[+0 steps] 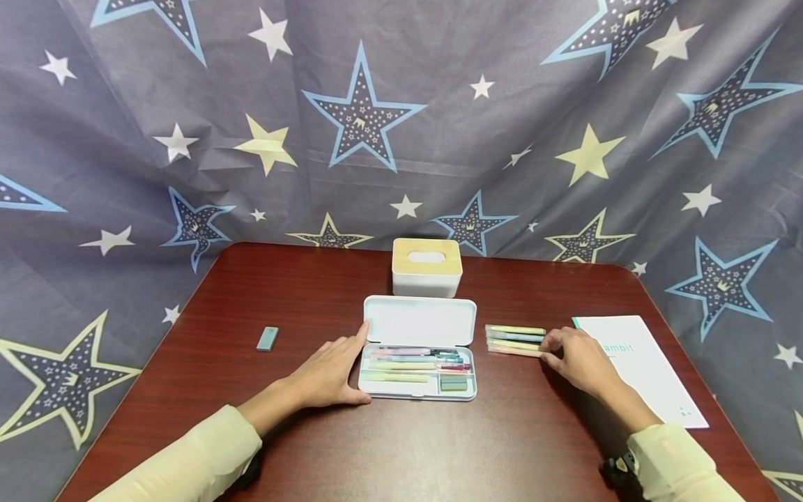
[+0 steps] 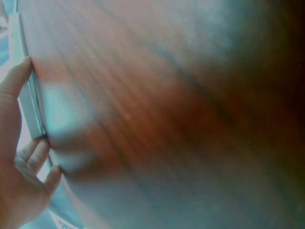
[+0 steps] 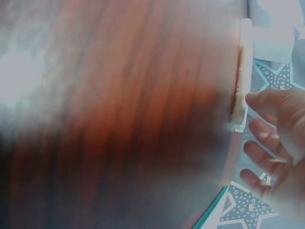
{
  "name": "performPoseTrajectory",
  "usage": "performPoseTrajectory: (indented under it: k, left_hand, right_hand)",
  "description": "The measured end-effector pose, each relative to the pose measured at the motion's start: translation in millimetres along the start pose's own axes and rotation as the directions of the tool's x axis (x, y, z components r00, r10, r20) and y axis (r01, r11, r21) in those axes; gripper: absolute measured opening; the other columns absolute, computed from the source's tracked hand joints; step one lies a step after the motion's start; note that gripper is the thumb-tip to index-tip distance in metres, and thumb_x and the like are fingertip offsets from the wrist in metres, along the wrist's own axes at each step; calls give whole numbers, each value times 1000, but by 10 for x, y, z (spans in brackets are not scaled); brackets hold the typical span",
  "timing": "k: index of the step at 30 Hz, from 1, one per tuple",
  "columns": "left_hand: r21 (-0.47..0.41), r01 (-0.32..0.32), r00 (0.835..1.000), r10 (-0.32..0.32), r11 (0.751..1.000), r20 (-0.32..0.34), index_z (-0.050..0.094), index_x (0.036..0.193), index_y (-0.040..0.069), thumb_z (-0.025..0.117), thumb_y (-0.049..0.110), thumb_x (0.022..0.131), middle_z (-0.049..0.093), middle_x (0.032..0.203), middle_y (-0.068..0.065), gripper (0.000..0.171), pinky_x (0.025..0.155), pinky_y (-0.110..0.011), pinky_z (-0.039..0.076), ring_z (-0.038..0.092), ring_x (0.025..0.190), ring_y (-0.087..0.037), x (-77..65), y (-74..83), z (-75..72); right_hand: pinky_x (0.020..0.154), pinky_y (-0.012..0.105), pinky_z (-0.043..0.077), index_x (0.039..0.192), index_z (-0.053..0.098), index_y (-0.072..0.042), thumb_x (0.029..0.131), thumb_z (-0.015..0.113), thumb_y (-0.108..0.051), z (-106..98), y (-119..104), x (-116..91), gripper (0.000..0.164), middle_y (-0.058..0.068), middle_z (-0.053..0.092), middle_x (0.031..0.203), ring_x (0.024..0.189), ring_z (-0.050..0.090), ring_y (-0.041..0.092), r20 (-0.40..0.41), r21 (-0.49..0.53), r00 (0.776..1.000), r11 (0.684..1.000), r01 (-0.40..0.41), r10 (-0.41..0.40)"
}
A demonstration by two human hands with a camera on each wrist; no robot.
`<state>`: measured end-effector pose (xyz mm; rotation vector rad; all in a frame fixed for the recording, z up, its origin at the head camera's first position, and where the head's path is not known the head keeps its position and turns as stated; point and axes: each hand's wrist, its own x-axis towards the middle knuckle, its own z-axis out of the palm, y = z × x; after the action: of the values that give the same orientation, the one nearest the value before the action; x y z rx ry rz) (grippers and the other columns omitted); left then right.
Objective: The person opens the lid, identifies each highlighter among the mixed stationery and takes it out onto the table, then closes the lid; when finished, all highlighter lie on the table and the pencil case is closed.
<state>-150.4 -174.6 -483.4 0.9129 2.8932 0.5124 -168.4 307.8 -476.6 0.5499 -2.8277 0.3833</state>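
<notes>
My left hand [image 1: 332, 369] is spread along the left side of an open white pencil case [image 1: 419, 321], thumb at its front corner and a fingertip by the raised lid. The left wrist view shows the thumb [image 2: 20, 76] against the case's edge. Several pens, a pale yellow one [image 1: 401, 378] among them, and a green eraser-like block [image 1: 454, 383] lie inside the case. My right hand [image 1: 580, 359] is at the right ends of several pastel pens [image 1: 514, 337] lying side by side on the table. Its thumb [image 3: 259, 99] is right beside them, the other fingers loosely spread.
A tissue box [image 1: 426, 279] with a wood-look top stands behind the case. A small blue-green block [image 1: 267, 339] lies at the left. At the right, a white booklet [image 1: 646, 369] is partly under the right forearm in view. A star-print curtain [image 1: 351, 195] hangs behind the table [image 1: 414, 446].
</notes>
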Motion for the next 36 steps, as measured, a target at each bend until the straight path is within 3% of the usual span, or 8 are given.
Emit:
performPoseTrajectory:
  k: [10,24,36]
  left_hand:
    - [3,-9,1000,9,1000,-4,8,163,1,85,56,74,51,151,-13,130,99,-48,47,55,126,-25,-1,-6,6]
    - [8,-11,1000,11,1000,-6,9,163,0,85,57,74,47,156,-13,130,99,-48,47,55,126,-25,1,-14,5]
    - [8,-10,1000,10,1000,-1,9,163,0,85,58,73,50,153,-14,131,99,-49,47,55,126,-26,0,-16,7]
  right_hand:
    - [72,40,49,88,72,-15,79,84,-11,-72,-214,48,16,-2,68,81,77,61,18,-38,38,997,997,67,-66]
    - [77,39,49,94,74,-17,83,81,-12,-80,-720,149,14,-10,66,84,85,60,14,19,151,997,986,65,-68]
    - [79,36,53,94,74,-16,83,81,-11,19,-1085,256,14,-9,70,87,86,62,11,41,204,980,962,180,-192]
